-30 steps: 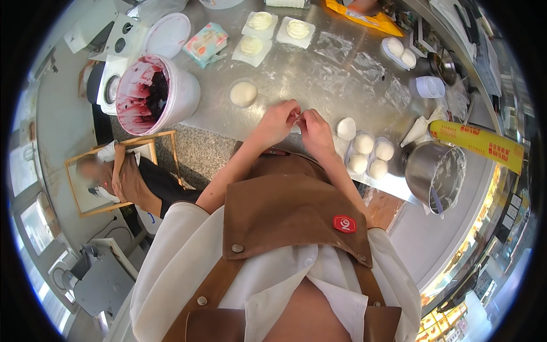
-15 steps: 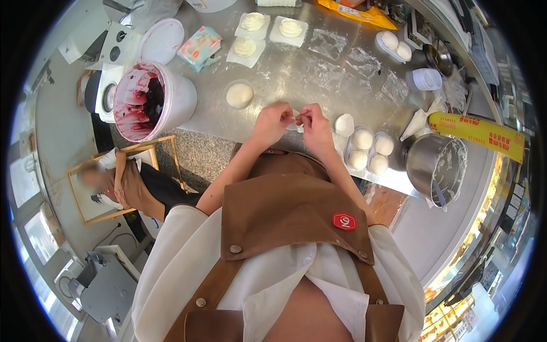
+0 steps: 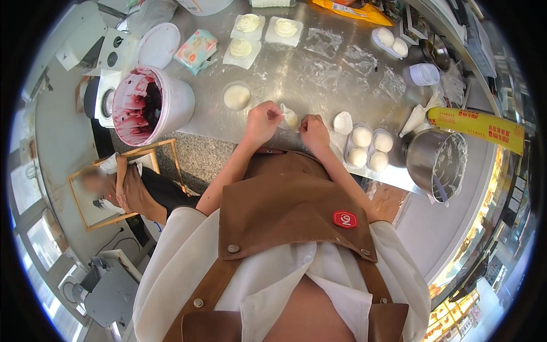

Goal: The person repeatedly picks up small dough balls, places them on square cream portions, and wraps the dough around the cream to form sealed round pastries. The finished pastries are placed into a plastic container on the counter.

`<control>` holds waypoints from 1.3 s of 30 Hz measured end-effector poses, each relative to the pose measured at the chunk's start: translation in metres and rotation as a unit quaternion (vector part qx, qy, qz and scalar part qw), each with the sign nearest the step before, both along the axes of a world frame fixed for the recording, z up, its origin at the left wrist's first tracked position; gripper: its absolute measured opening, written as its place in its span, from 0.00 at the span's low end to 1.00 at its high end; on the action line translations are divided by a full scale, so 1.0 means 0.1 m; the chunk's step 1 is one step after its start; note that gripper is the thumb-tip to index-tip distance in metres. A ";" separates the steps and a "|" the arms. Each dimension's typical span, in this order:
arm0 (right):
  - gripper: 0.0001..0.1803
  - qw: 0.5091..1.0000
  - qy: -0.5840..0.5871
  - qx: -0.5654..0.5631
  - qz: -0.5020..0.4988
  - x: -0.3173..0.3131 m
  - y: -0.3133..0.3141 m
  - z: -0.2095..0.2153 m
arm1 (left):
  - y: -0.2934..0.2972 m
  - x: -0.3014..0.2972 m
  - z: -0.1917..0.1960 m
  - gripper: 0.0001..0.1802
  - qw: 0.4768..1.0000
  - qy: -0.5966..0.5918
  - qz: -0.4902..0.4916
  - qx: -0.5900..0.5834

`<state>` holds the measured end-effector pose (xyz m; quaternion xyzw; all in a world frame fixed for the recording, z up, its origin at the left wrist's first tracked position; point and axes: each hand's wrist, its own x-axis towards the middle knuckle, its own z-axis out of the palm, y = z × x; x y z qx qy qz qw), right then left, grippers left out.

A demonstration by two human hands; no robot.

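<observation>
Near the counter's front edge, a small white dough wrapper (image 3: 289, 118) with a pale filling in its middle lies between my hands. The fingers of my left hand (image 3: 263, 121) pinch its left edge and lift it a little. My right hand (image 3: 314, 132) is closed, its fingertips together at the wrapper's right side; the exact grip is partly hidden. Just right of that hand stands a white fluted paper cup (image 3: 342, 122). Beside it, several round white dough balls (image 3: 362, 137) sit in clear plastic trays. A pale round piece (image 3: 236, 97) in a shallow clear dish rests to the left.
At the far side, several cream swirls (image 3: 285, 27) sit on square white wrappers. A white bucket (image 3: 181, 102) with dark red residue stands left. To the right are a metal bowl (image 3: 424, 162), a piping bag (image 3: 416, 117) and a yellow roll box (image 3: 476, 128). Another person (image 3: 131, 188) is at left.
My hands, close together before, have moved apart, with the right one slightly lower. The dough wrapper and its filling now show between them.
</observation>
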<state>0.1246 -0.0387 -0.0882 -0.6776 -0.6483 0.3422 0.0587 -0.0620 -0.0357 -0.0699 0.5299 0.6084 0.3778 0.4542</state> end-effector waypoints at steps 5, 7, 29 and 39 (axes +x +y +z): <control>0.10 0.997 -0.063 0.037 0.009 -0.08 -0.03 0.09 | -0.01 -0.01 -0.03 0.06 1.000 0.010 0.011 -0.009; 0.11 0.998 -0.050 0.034 0.032 -0.07 -0.04 0.05 | -0.01 -0.01 -0.06 0.06 1.000 0.002 0.015 -0.019; 0.03 0.898 0.400 0.024 -0.182 -0.21 0.24 0.27 | 0.18 0.10 0.42 0.05 0.995 0.058 -0.071 0.050; 0.09 0.938 0.327 0.075 -0.090 -0.24 0.12 0.35 | 0.12 0.17 0.13 0.05 0.998 -0.051 0.006 -0.029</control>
